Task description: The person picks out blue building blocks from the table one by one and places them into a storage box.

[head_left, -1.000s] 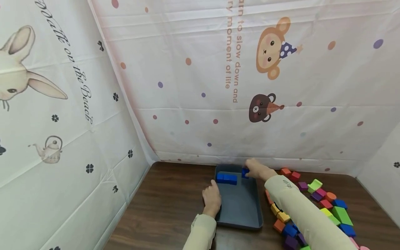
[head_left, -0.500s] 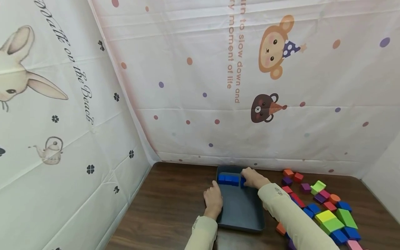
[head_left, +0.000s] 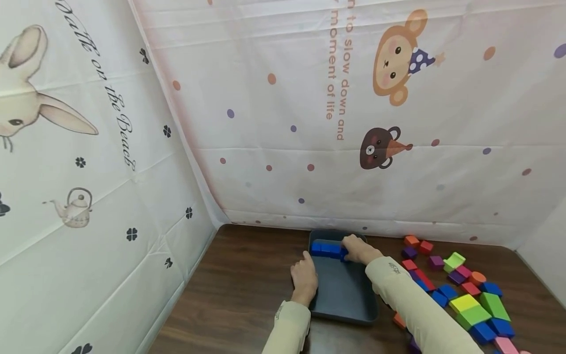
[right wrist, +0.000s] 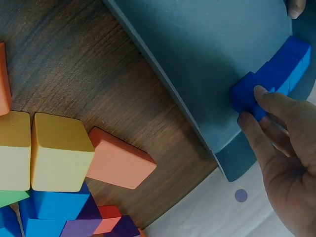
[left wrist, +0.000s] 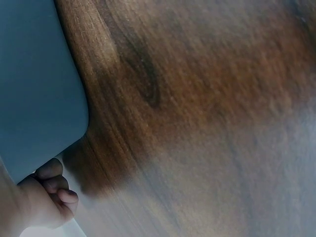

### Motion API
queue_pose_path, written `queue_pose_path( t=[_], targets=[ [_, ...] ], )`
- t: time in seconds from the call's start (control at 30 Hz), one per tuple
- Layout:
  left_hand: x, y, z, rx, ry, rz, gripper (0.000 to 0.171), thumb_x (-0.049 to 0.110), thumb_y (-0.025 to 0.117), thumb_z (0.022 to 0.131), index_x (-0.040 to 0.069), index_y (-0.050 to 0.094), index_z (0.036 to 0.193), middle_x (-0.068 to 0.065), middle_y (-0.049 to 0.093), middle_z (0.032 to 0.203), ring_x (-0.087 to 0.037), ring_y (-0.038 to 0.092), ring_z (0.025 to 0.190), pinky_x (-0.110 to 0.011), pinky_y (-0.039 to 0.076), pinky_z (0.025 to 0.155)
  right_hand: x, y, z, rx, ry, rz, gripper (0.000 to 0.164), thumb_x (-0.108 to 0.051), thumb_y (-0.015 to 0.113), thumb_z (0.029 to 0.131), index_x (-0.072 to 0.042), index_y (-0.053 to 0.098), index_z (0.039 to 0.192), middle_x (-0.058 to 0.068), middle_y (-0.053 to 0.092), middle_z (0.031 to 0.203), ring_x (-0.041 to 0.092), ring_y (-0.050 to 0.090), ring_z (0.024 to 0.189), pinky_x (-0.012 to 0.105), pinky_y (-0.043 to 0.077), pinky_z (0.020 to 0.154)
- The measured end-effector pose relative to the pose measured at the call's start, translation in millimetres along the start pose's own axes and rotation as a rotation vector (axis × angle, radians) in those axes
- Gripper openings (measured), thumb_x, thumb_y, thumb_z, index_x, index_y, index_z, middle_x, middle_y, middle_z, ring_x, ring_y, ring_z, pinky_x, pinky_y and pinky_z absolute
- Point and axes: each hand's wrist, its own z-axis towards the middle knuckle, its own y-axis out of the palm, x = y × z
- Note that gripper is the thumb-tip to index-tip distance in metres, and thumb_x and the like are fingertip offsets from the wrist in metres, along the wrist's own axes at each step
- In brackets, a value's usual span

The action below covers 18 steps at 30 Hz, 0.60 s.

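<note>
1. at 6 o'clock of the head view, on a dark wood-grain table (head_left: 247,290), sits a grey-blue tray (head_left: 342,300) with rounded corners; its far end nearly meets the cloth backdrop.
2. the left hand (head_left: 304,278) rests on the tray's left rim, at 9 o'clock of the tray. in the left wrist view the fingers (left wrist: 52,190) are curled at the tray edge, with the tray wall (left wrist: 34,89) beside them. i cannot tell whether they clamp the rim or only lie against it.
3. the right hand (head_left: 357,248) is at the tray's far end, 12 o'clock of the tray. its fingertips (right wrist: 259,96) touch the near end of a row of blue blocks (head_left: 326,249); fingers lie fairly straight and close together, pressing against the end block rather than wrapped round it.
4. blue blocks: inside the tray, lined up along the far wall, touching one another end to end (right wrist: 276,74).
5. at 3 o'clock of the tray, on bare wood, lies a loose spread of coloured foam blocks (head_left: 460,290): red, purple, orange, yellow-green, green, blue, pink. the right wrist view shows two yellow cubes (right wrist: 61,150) side by side and an orange wedge (right wrist: 121,160) just beside them, close to the tray's outer wall but apart from it.
6. room: pale printed cloth (head_left: 309,123) hangs on the back and left sides, with dots, a monkey (head_left: 398,56), a bear (head_left: 380,147), a rabbit and a teapot, plus lettering. both sleeves are cream.
</note>
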Motion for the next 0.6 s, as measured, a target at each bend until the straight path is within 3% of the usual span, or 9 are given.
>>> queue_pose_path(
  t=[0.3,0.6],
  targets=[
    [3.8,-0.3,0.9,0.012,-0.001,-0.005,0.057,0.025,0.085,0.081,0.005,0.054,0.124,-0.01,0.075,0.083,-0.023,0.07,0.073,-0.038,0.054,0.074,6.7,1.9,2.2,0.031,0.021,-0.017,0.022,-0.002,0.077,0.087,0.005,0.071,0.107,0.017,0.071,0.101,0.022,0.066,0.086,0.044,0.059,0.081],
    [5.9,-4.0,2.0,-0.001,0.0,-0.016,0.053,0.024,0.084,0.082,0.005,0.055,0.122,-0.01,0.075,0.083,-0.023,0.07,0.072,-0.038,0.054,0.072,3.1,0.6,-2.0,0.076,0.013,-0.06,0.025,0.0,0.073,0.09,0.008,0.066,0.113,0.024,0.068,0.108,0.036,0.068,0.102,0.048,0.057,0.088]
  ],
)
